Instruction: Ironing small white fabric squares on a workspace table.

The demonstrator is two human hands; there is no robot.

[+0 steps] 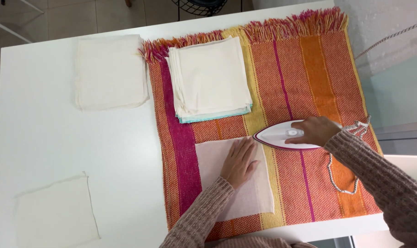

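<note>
My left hand (239, 160) lies flat, fingers together, on a thin white cloth square (249, 197) spread on a striped orange, pink and yellow blanket (309, 73). My right hand (315, 130) grips the handle of a white iron with a magenta edge (275, 136). The iron rests on the blanket with its tip at the cloth's upper right corner, just right of my left fingertips. Its braided cord (341, 183) loops on the blanket below my right forearm.
A stack of folded white cloths (210, 80) sits on the blanket's upper left. A folded white pile (109, 71) and a single flat cloth (57, 211) lie on the white table (80, 142). A wall stands close on the right.
</note>
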